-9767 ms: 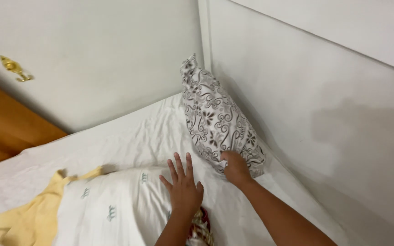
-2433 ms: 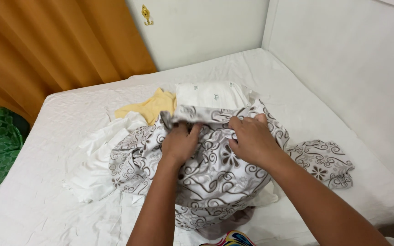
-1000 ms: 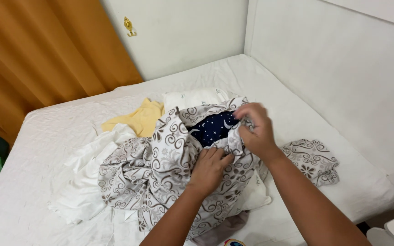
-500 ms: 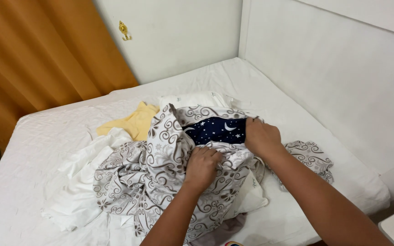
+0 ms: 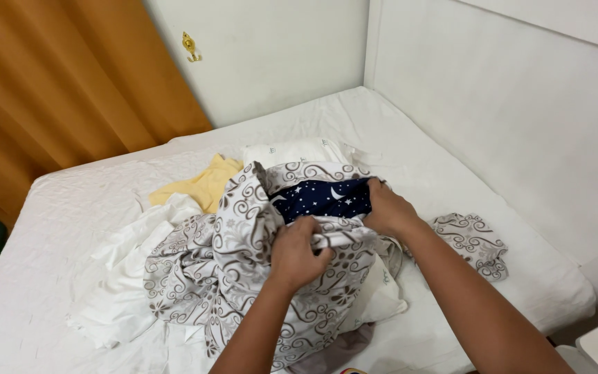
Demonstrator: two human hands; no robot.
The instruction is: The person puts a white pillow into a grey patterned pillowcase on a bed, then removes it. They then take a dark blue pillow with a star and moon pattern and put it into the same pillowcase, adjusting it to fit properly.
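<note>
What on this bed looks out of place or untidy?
A patterned case lies crumpled alone near the mattress edge. White cloths and a yellow cloth sit heaped, unfolded. Both hands grip a swirl-print cover around a navy pillow.

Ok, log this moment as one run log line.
left hand grips patterned cover | right hand at opening | dark starry pillow inside | on white bed

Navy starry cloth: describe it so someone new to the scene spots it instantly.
On the white bed, find the heap of grey-and-white swirl-patterned fabric in the middle. At its top, between the left hand and right hand, sits the navy cloth. It is the only dark piece, dotted with white stars and crescent moons.
</note>
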